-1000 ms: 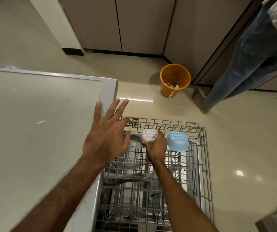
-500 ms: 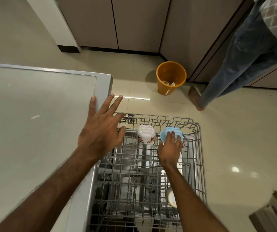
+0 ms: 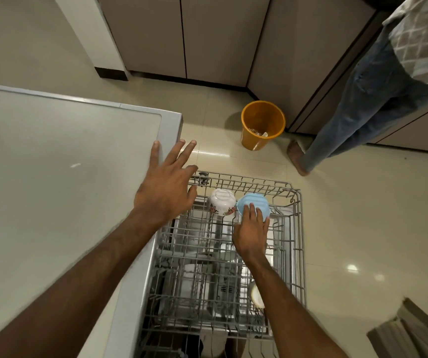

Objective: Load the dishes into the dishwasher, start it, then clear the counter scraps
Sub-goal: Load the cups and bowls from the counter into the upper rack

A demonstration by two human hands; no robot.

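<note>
Pale kitchen floor tiles beside a white counter. Over the pulled-out dishwasher rack, the right hand lays near-straight fingers on the upturned blue bowl, gripping nothing. A white floral bowl sits just beside it, making two bowls at the rack's far end. The left hand hovers spread and empty above the counter's corner. One orange bucket stands well apart, near a bystander's leg.

You will find nothing to read here: no words, brand marks or numbers can be made out on any surface. The white bowl carries only a small flower pattern along its edge, no lettering.
</note>
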